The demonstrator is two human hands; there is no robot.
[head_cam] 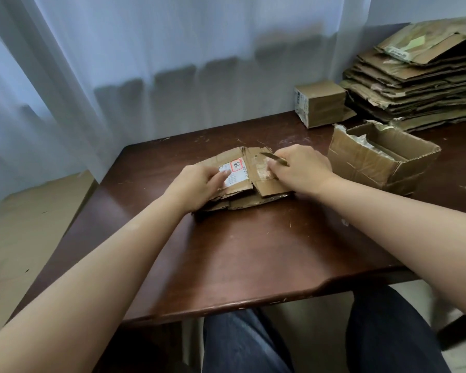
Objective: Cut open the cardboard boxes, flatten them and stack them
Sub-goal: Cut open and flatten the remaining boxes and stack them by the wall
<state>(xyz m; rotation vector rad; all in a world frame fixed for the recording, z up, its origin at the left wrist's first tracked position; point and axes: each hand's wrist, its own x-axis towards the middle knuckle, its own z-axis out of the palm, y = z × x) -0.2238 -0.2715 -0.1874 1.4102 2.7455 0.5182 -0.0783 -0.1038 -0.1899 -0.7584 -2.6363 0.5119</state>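
Knees [320, 343] in dark trousers show under the near edge of a dark brown table [240, 251]. 2 bare forearms reach out over it to a flattened box [242, 181] lying near the middle of the tabletop. The left hand [197, 184] rests on the box's left part, its fingers fairly straight and close together, the tips touching a white label [233, 172] with a red mark. The right hand [299, 168] lies on the right part of the box, its fingers curled round a small knife [273, 158] whose blade points left over a patch of clear tape [262, 170]. Just right of that hand stands an open box [371, 160] with torn tape at its rim. Farther back, by the table's far edge, sits a small closed box [320, 103]. Right of it, at the far right corner, a stack of flattened boxes [420, 87] is piled high. Behind the table hangs a pale sheer curtain [145, 63].
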